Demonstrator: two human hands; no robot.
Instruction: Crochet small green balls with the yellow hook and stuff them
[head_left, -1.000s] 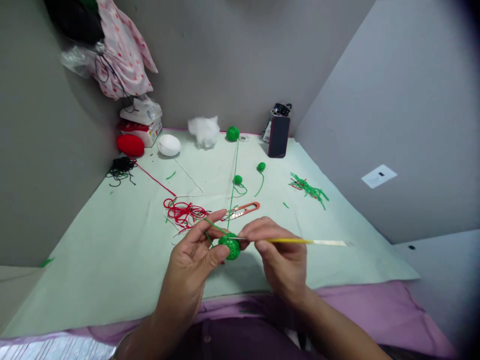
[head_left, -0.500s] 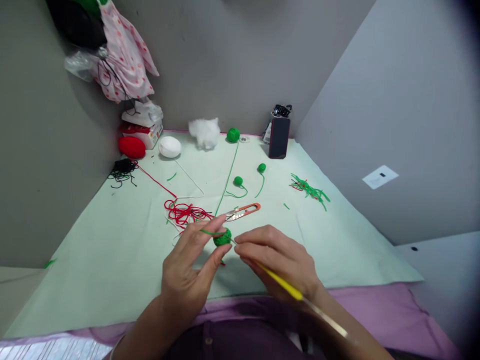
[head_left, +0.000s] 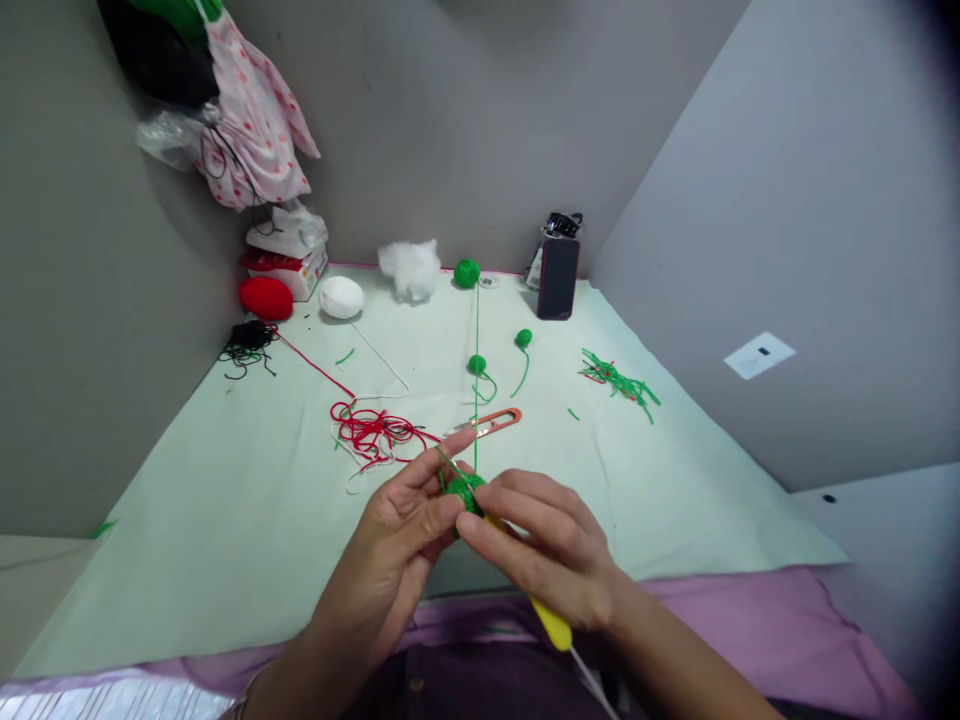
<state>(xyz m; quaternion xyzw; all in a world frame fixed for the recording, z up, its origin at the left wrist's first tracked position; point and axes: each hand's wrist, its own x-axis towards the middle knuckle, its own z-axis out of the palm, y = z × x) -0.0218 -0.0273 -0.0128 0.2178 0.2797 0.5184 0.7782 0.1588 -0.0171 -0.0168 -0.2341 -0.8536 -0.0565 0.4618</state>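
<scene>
Between the fingertips of my left hand (head_left: 409, 525) is a small green crochet piece (head_left: 463, 490), with green yarn passing over the raised index finger. My right hand (head_left: 551, 545) is closed around a crochet hook (head_left: 553, 625) with a yellow grip; its metal tip is at the green piece, and its other end points toward my body. The right fingertips touch the piece too. A strand of green yarn (head_left: 477, 320) runs from the green yarn ball (head_left: 466, 273) at the back down to my hands. Orange thread snips (head_left: 499, 420) lie just beyond my left fingers.
Tangled red yarn (head_left: 379, 430) lies left of the snips. Two small green balls (head_left: 523, 338) with tails sit farther back. Red (head_left: 266, 298) and white (head_left: 342, 297) yarn balls, white stuffing (head_left: 411, 270) and a phone (head_left: 559, 280) stand along the back. Green scraps (head_left: 619, 380) lie at right.
Both hands have come closer together, with the green piece shifted slightly right and down. The hook has turned steeper. The green strand from the ball now hangs nearly straight instead of slanting left.
</scene>
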